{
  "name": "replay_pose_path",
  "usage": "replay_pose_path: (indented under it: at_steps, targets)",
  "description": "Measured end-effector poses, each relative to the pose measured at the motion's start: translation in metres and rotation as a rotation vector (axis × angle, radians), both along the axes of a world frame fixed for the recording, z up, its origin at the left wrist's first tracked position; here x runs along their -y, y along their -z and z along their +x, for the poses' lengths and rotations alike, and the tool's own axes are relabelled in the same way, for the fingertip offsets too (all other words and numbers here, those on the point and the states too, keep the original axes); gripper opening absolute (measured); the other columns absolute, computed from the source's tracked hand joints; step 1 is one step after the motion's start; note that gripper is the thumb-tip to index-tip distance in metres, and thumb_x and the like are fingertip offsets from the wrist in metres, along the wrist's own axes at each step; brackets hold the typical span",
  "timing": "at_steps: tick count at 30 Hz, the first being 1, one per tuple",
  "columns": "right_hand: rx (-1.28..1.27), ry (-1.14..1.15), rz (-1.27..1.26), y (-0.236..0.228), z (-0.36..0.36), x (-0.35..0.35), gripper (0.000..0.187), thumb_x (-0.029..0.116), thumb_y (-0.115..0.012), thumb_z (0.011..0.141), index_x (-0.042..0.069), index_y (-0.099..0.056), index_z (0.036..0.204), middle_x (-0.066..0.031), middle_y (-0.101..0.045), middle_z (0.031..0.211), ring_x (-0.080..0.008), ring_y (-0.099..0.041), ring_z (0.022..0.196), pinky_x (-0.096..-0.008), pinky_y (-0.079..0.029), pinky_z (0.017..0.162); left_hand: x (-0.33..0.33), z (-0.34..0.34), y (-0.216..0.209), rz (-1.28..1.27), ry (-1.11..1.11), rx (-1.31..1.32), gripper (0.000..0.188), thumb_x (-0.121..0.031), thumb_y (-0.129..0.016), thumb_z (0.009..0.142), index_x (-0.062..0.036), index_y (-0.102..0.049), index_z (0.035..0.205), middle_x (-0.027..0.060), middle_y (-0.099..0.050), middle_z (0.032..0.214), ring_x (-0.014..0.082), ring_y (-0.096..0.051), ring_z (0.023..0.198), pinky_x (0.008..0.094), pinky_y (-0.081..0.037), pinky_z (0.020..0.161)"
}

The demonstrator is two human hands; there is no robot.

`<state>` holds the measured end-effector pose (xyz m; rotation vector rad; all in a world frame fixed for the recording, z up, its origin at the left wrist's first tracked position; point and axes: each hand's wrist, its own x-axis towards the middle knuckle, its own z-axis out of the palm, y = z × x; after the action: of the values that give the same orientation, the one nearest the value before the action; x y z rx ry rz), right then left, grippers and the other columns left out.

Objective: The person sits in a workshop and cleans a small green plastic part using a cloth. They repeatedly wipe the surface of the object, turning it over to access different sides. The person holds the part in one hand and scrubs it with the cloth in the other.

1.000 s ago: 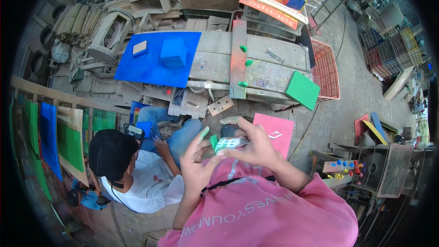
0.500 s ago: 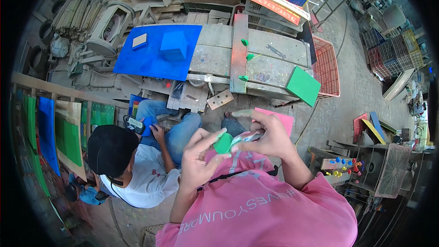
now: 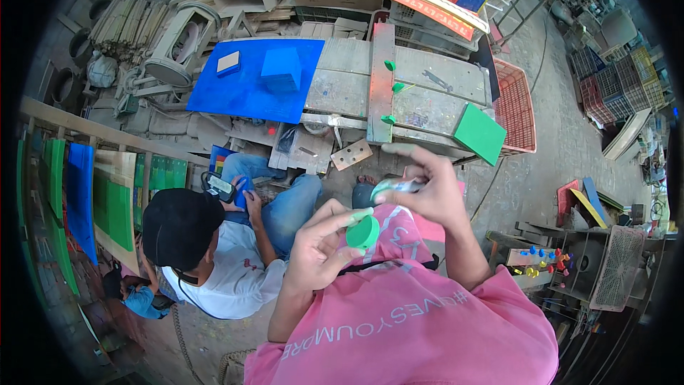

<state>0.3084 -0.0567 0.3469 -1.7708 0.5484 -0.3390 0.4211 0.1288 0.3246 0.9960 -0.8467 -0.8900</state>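
Observation:
My left hand [image 3: 320,244] grips a thick round green disc [image 3: 363,232] by its edge between thumb and fingers. The disc is tilted, so its face and part of its rim show. Up and to the right, apart from the disc, my right hand [image 3: 436,189] pinches a small whitish piece stained with green [image 3: 394,187]. It looks soft or folded, but its exact kind cannot be made out. The index finger of that hand points out to the left above the piece.
At my left sits a co-worker in a black cap [image 3: 182,227], handling a blue piece [image 3: 241,191]. Ahead stands a wooden bench [image 3: 338,93] with a blue board [image 3: 285,108], a blue block [image 3: 280,69] and a green square board [image 3: 479,134]. A red crate [image 3: 514,103] stands beyond.
My right hand has drawn up and away from the green disc with the whitish piece. The disc has shifted slightly right and turned, showing more of its rim. The whole view has shifted a little.

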Motion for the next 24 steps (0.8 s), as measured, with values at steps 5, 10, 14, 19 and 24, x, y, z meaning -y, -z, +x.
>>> replay_pose_path:
  at_steps: [5, 10, 14, 19, 24]
  targets:
    - [0.105, -0.126, 0.025, -0.006, -0.002, -0.012, 0.058, 0.008, -0.078, 0.064, 0.006, -0.059, 0.119, 0.0099, -0.039, 0.055, 0.0005, -0.031, 0.054, -0.0185, -0.023, 0.048, 0.009, -0.002, 0.001, 0.010, -0.031, -0.102, 0.062, 0.008, -0.065, 0.075, 0.0087, -0.040, 0.131, 0.0091, -0.048, 0.103, 0.0161, -0.051, 0.095, 0.0284, -0.040, 0.088]
    - [-0.115, 0.078, -0.117, 0.008, 0.009, 0.008, 0.062, 0.012, -0.082, 0.062, 0.004, -0.058, 0.118, 0.0056, -0.051, 0.062, 0.0003, -0.039, 0.058, -0.0181, -0.028, 0.052, 0.010, 0.003, 0.008, -0.131, 0.072, -0.169, 0.069, 0.006, -0.065, 0.077, 0.0071, -0.030, 0.137, 0.0148, -0.050, 0.115, 0.0202, -0.052, 0.104, 0.0331, -0.039, 0.094]
    - [0.179, 0.174, 0.308, 0.047, 0.006, 0.036, 0.048, 0.009, -0.075, 0.072, 0.000, -0.056, 0.116, -0.0009, -0.063, 0.081, -0.0012, -0.050, 0.067, -0.0195, -0.036, 0.052, 0.023, 0.013, 0.022, -0.144, 0.027, -0.267, 0.065, 0.003, -0.063, 0.080, 0.0057, -0.031, 0.136, 0.0178, -0.048, 0.123, 0.0236, -0.051, 0.109, 0.0367, -0.037, 0.098]
    - [-0.075, 0.500, 0.599, 0.138, 0.001, 0.106, 0.027, 0.021, -0.066, 0.084, 0.001, -0.055, 0.100, 0.0022, -0.049, 0.072, -0.0044, -0.043, 0.057, -0.0218, -0.033, 0.046, 0.056, 0.038, 0.040, -0.124, 0.077, -0.217, 0.048, 0.003, -0.062, 0.081, 0.0068, -0.044, 0.126, 0.0142, -0.049, 0.115, 0.0251, -0.056, 0.104, 0.0405, -0.046, 0.092]
    - [-0.183, 0.694, 0.751, 0.224, 0.008, 0.172, 0.036, 0.023, -0.069, 0.080, 0.003, -0.051, 0.104, 0.0021, -0.043, 0.066, -0.0075, -0.042, 0.051, -0.0228, -0.034, 0.045, 0.091, 0.057, 0.051, 0.097, -0.036, -0.301, 0.048, 0.001, -0.066, 0.078, 0.0070, -0.047, 0.122, 0.0125, -0.051, 0.108, 0.0240, -0.060, 0.097, 0.0394, -0.049, 0.087]
